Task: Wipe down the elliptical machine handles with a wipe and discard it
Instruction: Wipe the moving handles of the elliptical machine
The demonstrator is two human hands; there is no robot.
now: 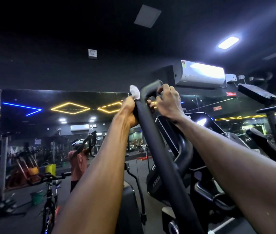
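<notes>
Both arms reach up to the black elliptical handle (pixel 152 132), which rises from the near right toward its looped top at centre. The left hand (pixel 130 110) wraps the handle's left side, fingers curled, clutching a white wipe (pixel 134 94) that pokes above the fist against the handle. The right hand (pixel 167 102) grips the loop's right side, fingers curled around it. A white air conditioner (pixel 199 75) hangs on the far wall
</notes>
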